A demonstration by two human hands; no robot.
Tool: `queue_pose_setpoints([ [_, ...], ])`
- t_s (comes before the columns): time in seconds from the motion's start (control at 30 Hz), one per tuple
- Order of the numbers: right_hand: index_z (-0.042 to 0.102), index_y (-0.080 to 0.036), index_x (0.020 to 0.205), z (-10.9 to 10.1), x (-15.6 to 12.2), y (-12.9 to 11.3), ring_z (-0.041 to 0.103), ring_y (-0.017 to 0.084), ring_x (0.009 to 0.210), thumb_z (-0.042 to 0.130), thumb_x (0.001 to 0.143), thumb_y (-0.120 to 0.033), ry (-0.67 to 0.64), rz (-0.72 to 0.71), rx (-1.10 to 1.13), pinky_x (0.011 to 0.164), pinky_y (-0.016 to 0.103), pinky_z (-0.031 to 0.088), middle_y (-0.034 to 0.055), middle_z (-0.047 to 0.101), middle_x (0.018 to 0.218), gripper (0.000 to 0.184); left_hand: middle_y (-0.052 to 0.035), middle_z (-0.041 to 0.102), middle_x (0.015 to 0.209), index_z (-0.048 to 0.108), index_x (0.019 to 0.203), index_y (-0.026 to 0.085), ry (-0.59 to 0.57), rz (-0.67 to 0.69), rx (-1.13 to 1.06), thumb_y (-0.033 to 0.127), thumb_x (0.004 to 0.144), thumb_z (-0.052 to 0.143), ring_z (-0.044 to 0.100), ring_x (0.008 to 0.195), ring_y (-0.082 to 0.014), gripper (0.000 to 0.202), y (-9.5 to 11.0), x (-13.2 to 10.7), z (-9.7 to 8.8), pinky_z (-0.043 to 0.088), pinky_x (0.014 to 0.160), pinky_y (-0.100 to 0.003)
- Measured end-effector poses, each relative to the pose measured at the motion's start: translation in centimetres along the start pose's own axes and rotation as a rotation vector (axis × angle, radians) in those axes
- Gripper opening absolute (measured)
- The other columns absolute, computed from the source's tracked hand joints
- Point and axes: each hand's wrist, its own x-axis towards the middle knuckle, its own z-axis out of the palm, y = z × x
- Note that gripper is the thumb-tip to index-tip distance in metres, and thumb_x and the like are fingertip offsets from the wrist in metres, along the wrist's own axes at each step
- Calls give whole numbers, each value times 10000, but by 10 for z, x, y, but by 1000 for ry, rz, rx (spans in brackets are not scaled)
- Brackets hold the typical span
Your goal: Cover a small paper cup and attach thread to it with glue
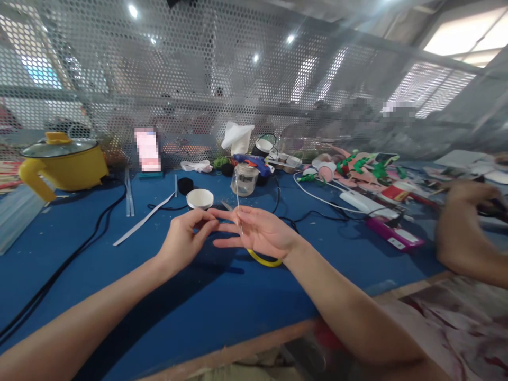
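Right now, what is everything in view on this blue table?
cooking pot: one, yellow, far left of table
hot glue gun: one, blue and orange, centre back
clear cup: one, transparent, by the glue gun
round lid: one, white, ahead of the hands
ring: one, yellow, under right hand
flat box: one, magenta, right side
craft pieces: several, green and pink, back right
table: one, blue, beneath everything
another person's arm: one, bare, right edge
thin stick: one, clear, upright in right hand
left hand: one, bare, fingertips by the right fingers
right hand: one, bare, palm up, holding the stick
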Motion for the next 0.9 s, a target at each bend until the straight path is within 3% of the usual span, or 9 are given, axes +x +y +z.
queue_pose_setpoints([
  [0.1, 482, -140, 646, 0, 1, -2, 471, 242, 1101, 510, 798, -238, 24, -38, 13, 868, 491, 405, 90, 462, 1235, 183, 13, 542, 599, 511, 690, 156, 134, -98, -79, 285, 763, 478, 486, 533, -93, 152, 3, 3, -4, 367, 502, -203],
  [0.17, 488, -143, 645, -1, 2, -2, 462, 241, 1111, 505, 798, -229, 60, -104, 31, 874, 470, 410, 91, 498, 1193, 176, 35, 485, 524, 456, 628, 163, 163, -210, -211, 320, 781, 440, 441, 455, -74, 220, 5, 4, -4, 342, 450, -194],
  [0.3, 499, -151, 630, -1, 6, 3, 450, 204, 1127, 471, 809, -221, 125, -221, 110, 926, 386, 391, 79, 549, 1126, 195, 46, 461, 483, 421, 573, 157, -108, -459, -586, 380, 742, 492, 406, 387, -54, 289, 9, -2, 9, 331, 395, -190],
  [0.37, 502, -155, 627, 3, 8, 8, 470, 184, 1109, 479, 802, -221, 140, -226, 139, 946, 349, 376, 71, 566, 1101, 188, 38, 502, 520, 425, 571, 151, -200, -433, -720, 345, 652, 615, 469, 444, -64, 284, 11, -6, 17, 394, 453, -202],
  [0.47, 507, -154, 612, 9, 9, 16, 502, 164, 1071, 530, 769, -241, 136, -218, 121, 964, 308, 354, 66, 582, 1074, 181, 53, 487, 528, 451, 571, 140, -184, -388, -786, 303, 591, 681, 471, 467, -55, 282, 12, -10, 24, 417, 482, -201],
  [0.7, 529, -158, 613, 16, 7, 20, 439, 165, 1141, 555, 759, -275, 75, -212, 6, 996, 285, 323, 52, 530, 1161, 189, 39, 531, 520, 518, 627, 131, -334, -423, -742, 364, 615, 657, 491, 449, -67, 272, 13, -8, 13, 421, 447, -212],
  [0.9, 552, -162, 605, 15, 6, 16, 412, 176, 1165, 538, 768, -238, 101, -203, -44, 971, 298, 347, 42, 508, 1201, 180, 17, 573, 547, 568, 649, 115, -287, -441, -737, 357, 626, 650, 539, 476, -80, 256, 14, -8, 15, 456, 509, -234],
])
